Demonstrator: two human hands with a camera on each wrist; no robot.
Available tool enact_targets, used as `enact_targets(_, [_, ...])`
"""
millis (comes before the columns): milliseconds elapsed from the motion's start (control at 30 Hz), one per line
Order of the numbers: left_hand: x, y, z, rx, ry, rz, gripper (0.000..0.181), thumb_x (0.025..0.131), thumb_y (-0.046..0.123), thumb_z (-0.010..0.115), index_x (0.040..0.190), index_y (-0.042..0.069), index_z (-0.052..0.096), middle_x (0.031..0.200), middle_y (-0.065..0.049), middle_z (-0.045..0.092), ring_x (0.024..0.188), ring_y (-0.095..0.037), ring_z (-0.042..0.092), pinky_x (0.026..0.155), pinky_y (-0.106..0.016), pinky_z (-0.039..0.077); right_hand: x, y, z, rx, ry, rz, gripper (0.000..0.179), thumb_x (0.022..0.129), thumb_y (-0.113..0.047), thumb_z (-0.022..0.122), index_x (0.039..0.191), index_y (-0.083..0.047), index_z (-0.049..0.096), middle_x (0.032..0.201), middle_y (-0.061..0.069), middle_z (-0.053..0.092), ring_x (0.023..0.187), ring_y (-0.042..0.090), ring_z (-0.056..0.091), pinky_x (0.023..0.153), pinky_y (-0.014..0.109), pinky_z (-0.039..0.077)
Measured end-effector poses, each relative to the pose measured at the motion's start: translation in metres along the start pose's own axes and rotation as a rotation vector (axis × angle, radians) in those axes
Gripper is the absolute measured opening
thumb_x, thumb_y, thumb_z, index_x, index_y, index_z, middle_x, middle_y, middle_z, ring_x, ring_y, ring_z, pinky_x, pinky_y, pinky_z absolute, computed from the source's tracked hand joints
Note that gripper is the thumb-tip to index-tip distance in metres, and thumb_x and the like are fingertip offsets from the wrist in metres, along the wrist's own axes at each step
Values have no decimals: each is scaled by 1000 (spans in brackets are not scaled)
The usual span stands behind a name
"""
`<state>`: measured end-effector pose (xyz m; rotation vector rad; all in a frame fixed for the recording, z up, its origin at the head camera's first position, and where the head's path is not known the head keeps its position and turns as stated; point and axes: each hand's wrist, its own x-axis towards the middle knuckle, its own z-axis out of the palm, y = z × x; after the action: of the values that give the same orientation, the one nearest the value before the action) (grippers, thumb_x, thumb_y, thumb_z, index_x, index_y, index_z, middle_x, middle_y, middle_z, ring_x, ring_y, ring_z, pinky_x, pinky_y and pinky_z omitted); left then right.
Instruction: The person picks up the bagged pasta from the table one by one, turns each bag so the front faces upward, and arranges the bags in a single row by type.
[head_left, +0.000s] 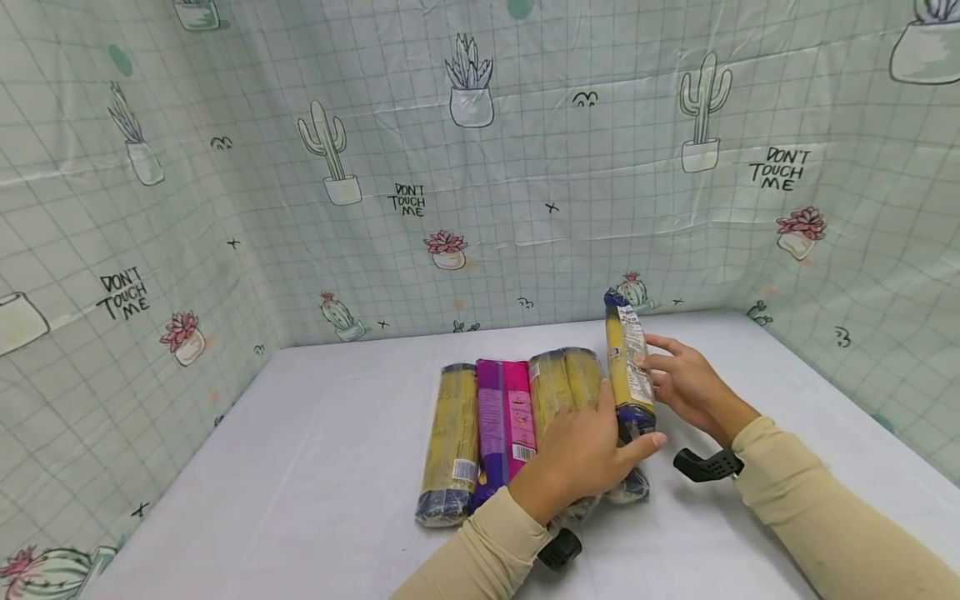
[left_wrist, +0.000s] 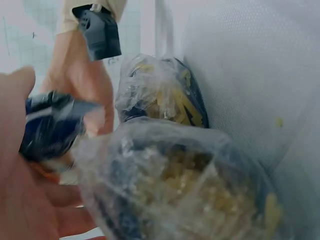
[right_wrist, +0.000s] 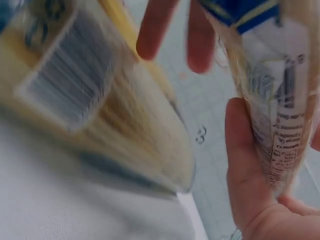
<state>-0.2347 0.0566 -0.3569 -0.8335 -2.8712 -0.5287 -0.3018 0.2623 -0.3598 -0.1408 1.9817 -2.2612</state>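
Observation:
In the head view, my right hand (head_left: 693, 387) grips a yellow and dark-blue pasta packet (head_left: 628, 358) with a white printed label, tilted upright at the right of a row of packets. My left hand (head_left: 581, 450) spreads its thumb and fingers around the packet's lower end, over the yellow packets (head_left: 566, 375) on the table. From the left wrist, the held packet's dark crinkled end (left_wrist: 52, 125) lies between the left thumb and fingers. In the right wrist view, the right thumb (right_wrist: 245, 165) presses the label side, and left fingers (right_wrist: 200, 40) reach down beside the packet.
A pink and purple packet (head_left: 506, 408) lies in the row, left of the yellow ones, and another yellow packet (head_left: 450, 442) is at the far left. All rest on a white-covered table (head_left: 322, 467). A patterned curtain (head_left: 375, 275) stands behind and at both sides.

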Motion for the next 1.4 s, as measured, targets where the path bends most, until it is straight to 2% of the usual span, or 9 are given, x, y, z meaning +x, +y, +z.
enact_targets(133, [2,1,-1,-18,131,17,84,94,71,46,147,6,40,114,0,63,91,-17,64,77,-31,53,-1,-3,6,88,-5,-24,82,104,-13,55,161,-7,-3,157,23,14,105,12,62,84,30,53])
enact_targets(233, [2,1,-2,-48,199,63,67,93,63,58,132,10,47,94,6,56,73,-8,56,61,-24,47,-2,-6,9,125,-15,-34,79,104,-12,52,160,-7,-3,156,22,14,105,12,61,85,30,52])
enact_targets(333, [1,1,-3,-79,228,103,58,91,54,68,124,11,49,88,8,50,66,-3,48,53,-18,40,-3,-7,11,145,-36,-43,73,104,-9,46,159,-5,-2,154,23,16,105,13,61,85,30,52])
enact_targets(467, [0,0,-4,-65,259,155,55,87,44,74,124,10,51,94,6,52,65,-5,48,53,-16,40,-4,-9,12,141,-69,-57,67,103,-9,36,159,-5,-2,153,23,17,108,16,59,85,31,52])
enact_targets(567, [-1,0,-5,-45,258,175,64,86,41,76,134,7,50,112,1,59,70,-5,52,59,-15,45,-5,-11,11,128,-87,-67,66,104,-14,33,159,-7,-3,154,23,17,111,17,56,87,31,51])
enact_targets(700, [-3,1,-6,-20,255,196,75,84,38,77,144,5,45,134,-6,55,75,-5,54,65,-14,47,-6,-15,10,113,-100,-79,66,107,-23,36,158,-6,-2,148,21,27,111,16,57,87,32,52])
enact_targets(900, [-5,2,-7,51,293,239,73,82,38,79,141,10,47,131,-9,55,66,-6,52,55,-13,43,-8,-21,10,64,-97,-79,72,108,-30,43,156,1,0,131,14,44,104,16,63,84,32,54])
enact_targets(1200, [-10,3,-6,211,332,342,72,84,46,74,146,18,49,139,-17,54,75,-14,64,62,-22,54,-11,-19,11,-30,23,-76,69,105,-33,54,150,6,21,116,6,56,99,13,64,82,31,55])
enact_targets(1400, [-11,4,-3,241,366,374,69,82,49,74,140,20,50,134,-13,56,70,-11,58,51,-20,43,-13,-19,11,-54,65,-71,66,104,-30,55,148,8,24,113,5,58,96,12,65,81,30,56])
